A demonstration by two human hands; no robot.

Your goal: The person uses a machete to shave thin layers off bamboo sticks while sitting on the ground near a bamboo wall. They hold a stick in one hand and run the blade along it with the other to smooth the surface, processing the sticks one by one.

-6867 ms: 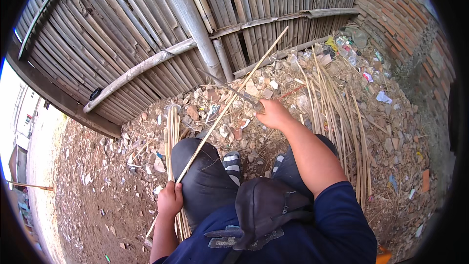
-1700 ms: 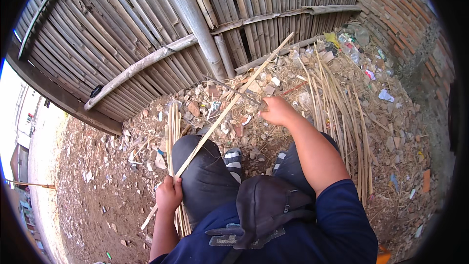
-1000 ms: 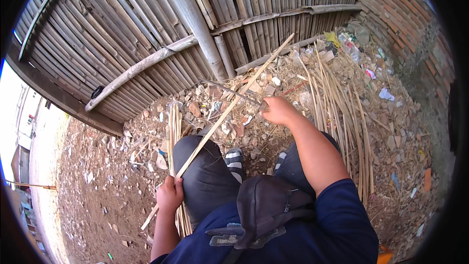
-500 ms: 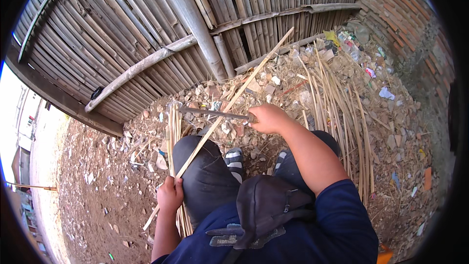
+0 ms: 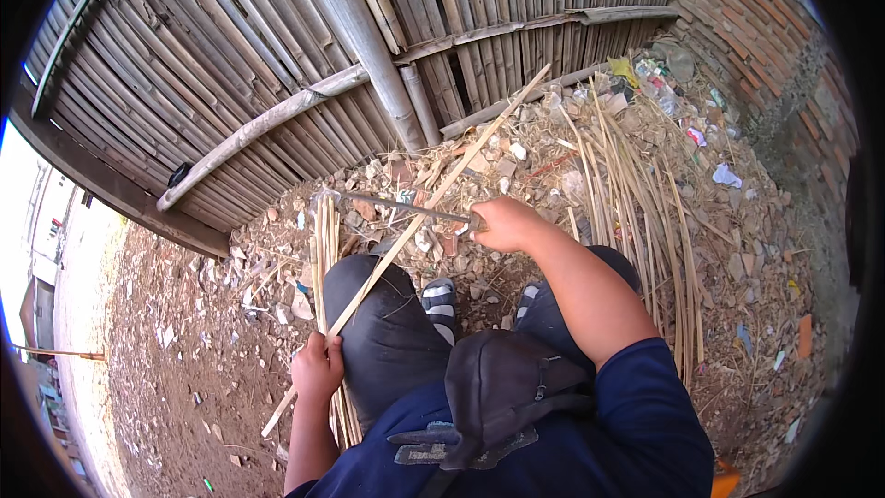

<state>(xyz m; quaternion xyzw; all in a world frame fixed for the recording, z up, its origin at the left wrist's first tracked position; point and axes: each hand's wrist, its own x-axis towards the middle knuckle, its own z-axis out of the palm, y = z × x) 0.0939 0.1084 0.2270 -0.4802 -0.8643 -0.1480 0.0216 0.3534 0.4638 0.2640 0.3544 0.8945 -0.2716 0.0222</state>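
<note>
My left hand (image 5: 316, 367) is closed round a long pale bamboo strip (image 5: 385, 260), beside my left knee. The strip slants up and to the right across that knee, its far end near the fence and its lower end below my hand. In my right hand (image 5: 507, 224), fingers wrapped round the handle, is a long-bladed knife (image 5: 383, 203). Its thin dark blade points left and crosses the strip beyond my knees; whether the edge presses into it I cannot tell. Under the strip, a bundle of bamboo strips (image 5: 326, 244) lies along my left leg.
More split bamboo strips (image 5: 636, 212) lie on the ground at my right. A bamboo fence (image 5: 249, 65) stands ahead, with a brick wall (image 5: 747, 18) at far right. Stones, dry straw and litter (image 5: 727, 175) cover the ground. My sandalled feet (image 5: 441, 309) are between them.
The bamboo strip has slid slightly toward me, with my left hand shifting a little left and back. The knife's tip has risen slightly; my right hand has hardly moved.
</note>
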